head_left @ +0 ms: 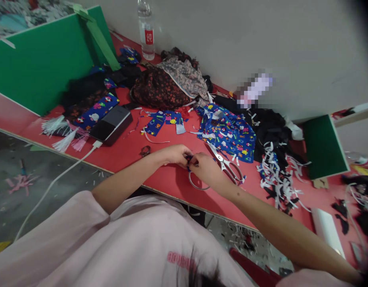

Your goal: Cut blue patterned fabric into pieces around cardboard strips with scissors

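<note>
Close together over the red table (169, 181), my left hand (178, 154) and my right hand (207, 169) pinch a small dark blue piece of fabric (189, 158) between their fingertips. Most of it is hidden by the fingers. Below my right hand a thin white strip (198, 188) curves in a loop; whether it joins the fabric I cannot tell. Metal scissors (227, 163) lie just beyond my right hand, blades apart. Past my hands are blue printed cloth (228, 131) and smaller blue printed pieces (155, 122).
A black power bank (110, 125) with a white cable (57, 179) sits at left. Dark floral cloth (160, 87) is heaped at the back, near a water bottle (146, 36). White strips (276, 179) pile up at right. Green panels (46, 59) border the table.
</note>
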Available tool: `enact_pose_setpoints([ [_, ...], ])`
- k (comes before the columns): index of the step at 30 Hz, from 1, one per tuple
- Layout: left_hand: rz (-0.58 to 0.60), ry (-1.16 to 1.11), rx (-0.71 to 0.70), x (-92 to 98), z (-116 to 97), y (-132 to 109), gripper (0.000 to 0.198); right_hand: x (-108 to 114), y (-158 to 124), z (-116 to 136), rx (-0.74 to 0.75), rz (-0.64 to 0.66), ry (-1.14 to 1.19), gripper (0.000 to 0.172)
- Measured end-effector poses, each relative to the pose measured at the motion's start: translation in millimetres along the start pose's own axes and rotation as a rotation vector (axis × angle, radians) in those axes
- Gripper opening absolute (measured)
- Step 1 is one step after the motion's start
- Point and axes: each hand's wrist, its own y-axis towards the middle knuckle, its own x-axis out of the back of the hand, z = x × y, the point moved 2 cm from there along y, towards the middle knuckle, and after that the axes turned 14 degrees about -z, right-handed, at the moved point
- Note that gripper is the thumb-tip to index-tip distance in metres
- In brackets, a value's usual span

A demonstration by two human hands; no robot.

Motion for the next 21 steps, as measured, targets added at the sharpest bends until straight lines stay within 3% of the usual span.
enact_pose_setpoints([
  [6, -0.014, 0.004, 0.005, -1.4, -0.2, -1.3, 0.042, 1.2, -1.3, 1.1, -0.023, 0.010, 0.000, 0.013],
  [12, -0.139, 0.037, 0.034, -9.4, -3.2, -2.6, 0.038, 2.8, -0.8, -2.7, -0.005, 0.021, 0.063, 0.014],
  [17, -0.205, 0.089, 0.017, -11.8, -7.6, -4.9, 0.030, 16.8, -8.7, -8.8, 0.035, 0.064, 0.269, 0.020],
  [21, -0.216, 0.201, 0.002, -4.7, -14.3, -12.4, 0.031, 32.3, -19.3, -20.9, -0.089, 0.111, 0.432, 0.033],
])
